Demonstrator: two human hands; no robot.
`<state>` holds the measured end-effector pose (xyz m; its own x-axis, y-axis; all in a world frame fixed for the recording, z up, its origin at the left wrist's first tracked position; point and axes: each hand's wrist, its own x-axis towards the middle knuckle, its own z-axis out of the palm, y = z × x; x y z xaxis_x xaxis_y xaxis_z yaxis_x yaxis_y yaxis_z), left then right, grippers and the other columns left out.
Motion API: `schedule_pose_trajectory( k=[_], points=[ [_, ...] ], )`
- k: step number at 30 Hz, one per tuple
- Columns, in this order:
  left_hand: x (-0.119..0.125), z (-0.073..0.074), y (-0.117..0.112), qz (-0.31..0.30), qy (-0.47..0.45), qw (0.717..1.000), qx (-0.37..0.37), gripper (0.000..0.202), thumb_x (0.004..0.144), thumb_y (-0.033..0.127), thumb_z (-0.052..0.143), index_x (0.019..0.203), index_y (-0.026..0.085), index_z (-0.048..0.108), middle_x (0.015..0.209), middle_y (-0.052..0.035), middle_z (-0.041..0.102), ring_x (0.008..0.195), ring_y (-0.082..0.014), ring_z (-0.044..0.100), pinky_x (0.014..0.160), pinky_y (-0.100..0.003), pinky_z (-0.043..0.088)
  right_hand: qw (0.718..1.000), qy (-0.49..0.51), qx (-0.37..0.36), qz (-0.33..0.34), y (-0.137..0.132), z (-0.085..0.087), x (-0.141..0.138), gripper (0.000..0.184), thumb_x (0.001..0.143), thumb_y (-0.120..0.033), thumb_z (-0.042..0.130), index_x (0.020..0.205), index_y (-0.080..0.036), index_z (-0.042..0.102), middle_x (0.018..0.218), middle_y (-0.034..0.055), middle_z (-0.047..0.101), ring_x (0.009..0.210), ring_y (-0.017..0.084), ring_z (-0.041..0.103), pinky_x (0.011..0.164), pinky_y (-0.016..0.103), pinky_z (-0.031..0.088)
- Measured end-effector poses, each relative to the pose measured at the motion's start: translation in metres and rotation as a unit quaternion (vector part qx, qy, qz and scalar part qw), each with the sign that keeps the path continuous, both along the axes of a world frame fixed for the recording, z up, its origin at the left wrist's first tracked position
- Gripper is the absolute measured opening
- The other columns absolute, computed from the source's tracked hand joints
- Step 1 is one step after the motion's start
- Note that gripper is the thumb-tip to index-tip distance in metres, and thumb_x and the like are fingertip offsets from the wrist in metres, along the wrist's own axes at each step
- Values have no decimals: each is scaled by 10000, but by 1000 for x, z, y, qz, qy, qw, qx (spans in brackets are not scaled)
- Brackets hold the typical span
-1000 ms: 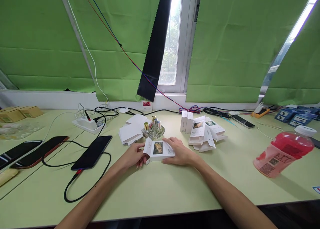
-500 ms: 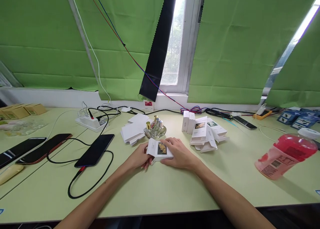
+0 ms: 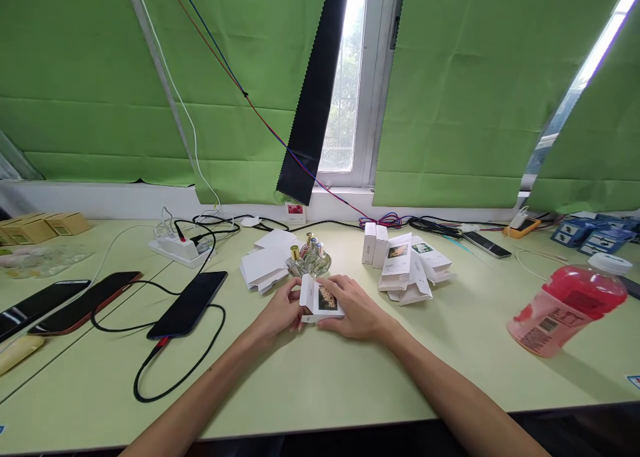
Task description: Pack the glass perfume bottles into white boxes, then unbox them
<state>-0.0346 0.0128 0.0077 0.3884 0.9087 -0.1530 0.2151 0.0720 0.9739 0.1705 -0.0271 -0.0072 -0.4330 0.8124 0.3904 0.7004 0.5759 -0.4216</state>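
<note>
Between my hands lies a small white box [image 3: 327, 300] with a flower picture on its upper face, its left end flap standing up. My right hand [image 3: 359, 309] grips the box from the right, fingers on its far side and thumb on its near side. With curled fingers, my left hand [image 3: 279, 308] holds the flap end; some fingertips are hidden behind the box. Just beyond it stand several glass perfume bottles [image 3: 313, 264] with gold and silver caps. Plain white cartons [image 3: 265, 262] lie flat at their left.
Two white boxes [image 3: 370, 244] stand upright at the right, beside a pile of flattened printed boxes [image 3: 411, 270]. A pink drink bottle [image 3: 565, 310] leans farther right. Leftward are a phone [image 3: 189, 305] on a black cable and a white power strip [image 3: 177, 249].
The box's left flap has swung more upright, and the left fingers have shifted up along that end. My right hand keeps its hold. The view has moved slightly.
</note>
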Motion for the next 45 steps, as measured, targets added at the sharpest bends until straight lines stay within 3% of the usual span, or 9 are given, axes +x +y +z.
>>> schedule_pose_trajectory(
  k=[5,8,13,19,24,27,36,41,45],
  points=[
    [-8,-7,8,-7,30,997,76,490,608,176,670,1091,204,595,927,-36,683,567,-124,585,404,-193,393,1000,22,-6,-2,1,0,0,844,812,-444,785,1527,-250,381,1367,146,532,1245,327,509,1077,499,415],
    [-8,-8,9,-55,37,994,88,443,635,218,699,1075,181,658,963,-67,688,619,-148,588,436,-213,431,999,41,-11,-5,0,2,1,822,805,-419,795,1507,-260,399,1362,142,536,1244,322,512,1072,490,420],
    [-3,-13,8,-118,44,989,81,191,687,227,662,864,170,703,768,-38,669,518,-123,497,452,-236,440,998,67,-15,11,-2,3,-1,835,793,-417,811,1498,-243,400,1374,144,527,1265,312,505,1085,477,419],
    [0,-19,8,-82,0,991,106,147,623,147,635,758,167,691,679,-32,666,592,-160,553,498,-236,469,998,57,-33,23,-2,5,0,866,788,-425,820,1507,-231,380,1388,153,516,1269,312,504,1080,470,428],
    [-9,-7,10,-95,-32,992,71,220,669,211,702,874,145,748,808,-58,709,664,-171,599,555,-256,518,998,28,-47,12,1,7,9,873,787,-449,821,1506,-220,382,1343,156,535,1218,315,528,1058,479,433],
    [-19,3,12,-68,-16,995,67,307,703,310,761,960,142,767,921,-76,732,680,-162,600,582,-252,523,998,24,-52,2,6,5,17,888,782,-462,822,1512,-224,374,1336,148,538,1223,313,521,1053,472,437],
    [-44,12,17,-25,33,995,96,337,658,417,793,863,155,740,825,-48,699,735,-205,599,612,-287,549,993,-52,-99,-36,13,6,40,841,769,-464,821,1496,-262,449,1318,126,547,1180,321,536,1061,487,431],
    [-58,23,21,-43,155,975,152,361,718,490,686,864,161,719,783,-44,706,658,-202,617,614,-286,489,990,-56,-120,-52,13,12,44,820,768,-457,818,1482,-254,471,1329,131,540,1210,332,526,1050,482,445],
    [-52,45,21,-45,296,931,210,358,756,499,580,830,179,723,683,-27,680,665,-214,609,615,-286,441,987,-65,-129,-64,13,13,44,791,777,-455,804,1472,-251,485,1307,131,548,1192,329,537,1037,469,451]
  ],
)
